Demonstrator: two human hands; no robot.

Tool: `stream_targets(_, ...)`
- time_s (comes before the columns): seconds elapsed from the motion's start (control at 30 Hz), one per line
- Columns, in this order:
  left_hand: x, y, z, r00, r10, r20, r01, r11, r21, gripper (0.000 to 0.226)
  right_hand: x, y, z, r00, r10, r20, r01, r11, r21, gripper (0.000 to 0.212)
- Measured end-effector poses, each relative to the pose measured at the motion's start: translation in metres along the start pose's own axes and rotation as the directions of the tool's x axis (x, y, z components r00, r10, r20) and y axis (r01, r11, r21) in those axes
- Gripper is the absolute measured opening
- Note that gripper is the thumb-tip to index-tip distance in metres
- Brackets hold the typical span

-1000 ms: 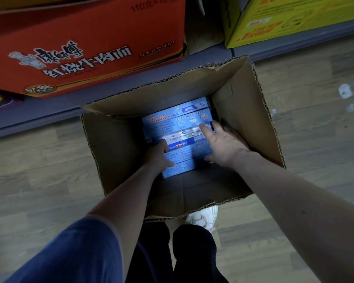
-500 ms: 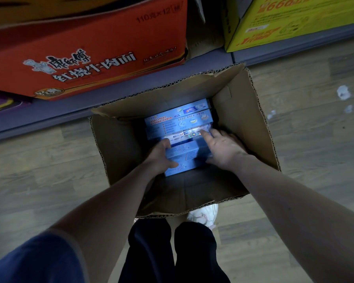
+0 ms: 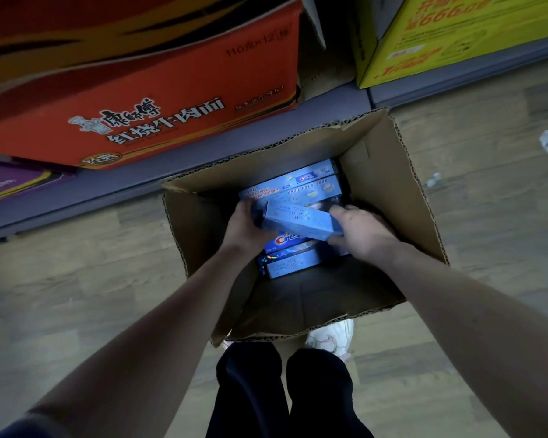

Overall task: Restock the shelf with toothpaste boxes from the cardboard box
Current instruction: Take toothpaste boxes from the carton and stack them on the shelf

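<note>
Inside cardboard box (image 3: pixel 389 197): left hand (image 3: pixel 246 227) & right hand (image 3: pixel 359 230) each grip an end of a tilted toothpaste box (image 3: pixel 301 221), fingertips hidden; stacked packs beneath partly covered, walls close round.

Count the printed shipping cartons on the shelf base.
3: red noodle carton at left, yellow carton at right, purple carton at far left, mostly cut off.

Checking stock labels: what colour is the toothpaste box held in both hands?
Light blue toothpaste box, head view.
</note>
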State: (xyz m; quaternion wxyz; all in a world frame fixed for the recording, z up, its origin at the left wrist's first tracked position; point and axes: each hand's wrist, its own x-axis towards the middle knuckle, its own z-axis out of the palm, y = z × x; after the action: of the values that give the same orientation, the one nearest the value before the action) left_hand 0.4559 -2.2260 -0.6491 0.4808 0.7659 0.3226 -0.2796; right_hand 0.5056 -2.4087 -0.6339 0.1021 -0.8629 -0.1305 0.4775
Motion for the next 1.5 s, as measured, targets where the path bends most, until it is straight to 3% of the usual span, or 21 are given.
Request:
stream_targets(0.07, 0.001, -0.015, 0.013, 0.989, -0.144, 0.022, 0.145, 0.988, -0.056, 0.059, -0.001, 0.001, 0.001, 0.999, 0.018, -0.028, -0.017, 1.0, 0.005, 0.045)
stream_targets(0.1, 0.001, -0.024, 0.02, 0.986, -0.164, 0.04, 0.162, 0.986, 0.042, 0.061, -0.001, 0.001, 0.001, 0.999, 0.018, -0.04, -0.018, 1.0, -0.002, 0.044)
stream_targets(0.17, 0.001, -0.039, 0.032, 0.987, -0.115, 0.113, 0.059, 0.911, 0.408, 0.072, -0.002, 0.001, 0.003, 0.998, 0.0, -0.059, -0.001, 1.0, -0.024, 0.044)
stream_targets(0.23, 0.0, -0.047, 0.047, 0.973, -0.065, 0.22, -0.087, 0.782, 0.617, 0.078, -0.003, 0.001, 0.004, 0.997, -0.026, -0.07, 0.022, 0.998, -0.06, 0.045)
stream_targets(0.4, 0.007, -0.055, 0.071, 0.951, 0.014, 0.309, -0.232, 0.693, 0.683, 0.066, -0.001, 0.003, 0.01, 0.995, -0.058, -0.082, 0.048, 0.992, -0.113, 0.048)
stream_targets(0.6, 0.029, -0.046, 0.064, 0.877, 0.113, 0.467, -0.479, 0.285, 0.83, 0.08, 0.003, 0.005, 0.013, 0.996, -0.065, -0.061, 0.058, 0.992, -0.11, 0.055)
stream_targets(0.7, 0.027, -0.045, 0.067, 0.864, 0.09, 0.496, -0.5, 0.277, 0.82, 0.074, 0.005, 0.006, 0.013, 0.996, -0.067, -0.066, 0.058, 0.99, -0.125, 0.055)
stream_targets(0.8, 0.019, -0.047, 0.075, 0.905, 0.18, 0.385, -0.419, 0.224, 0.88, 0.065, 0.006, 0.006, 0.014, 0.996, -0.065, -0.066, 0.055, 0.989, -0.135, 0.056)
stream_targets(0.97, 0.017, -0.053, 0.077, 0.93, 0.101, 0.353, -0.363, 0.391, 0.846, 0.044, 0.004, 0.006, 0.018, 0.996, -0.084, -0.034, 0.076, 0.978, -0.194, 0.057)
stream_targets(1.13, -0.001, -0.041, 0.059, 0.926, 0.15, 0.345, -0.374, 0.253, 0.892, 0.034, -0.008, -0.002, 0.008, 0.992, -0.117, -0.037, 0.101, 0.95, -0.295, 0.056)
stream_targets(1.37, -0.046, -0.005, 0.017, 0.943, 0.196, 0.268, -0.319, 0.311, 0.896, 0.032, -0.051, -0.032, -0.018, 0.97, -0.157, -0.185, 0.081, 0.929, -0.361, 0.05)
stream_targets(1.5, -0.077, 0.028, -0.015, 0.934, 0.304, 0.19, -0.292, 0.335, 0.896, 0.026, -0.083, -0.052, -0.043, 0.945, -0.194, -0.262, 0.09, 0.928, -0.361, 0.044)
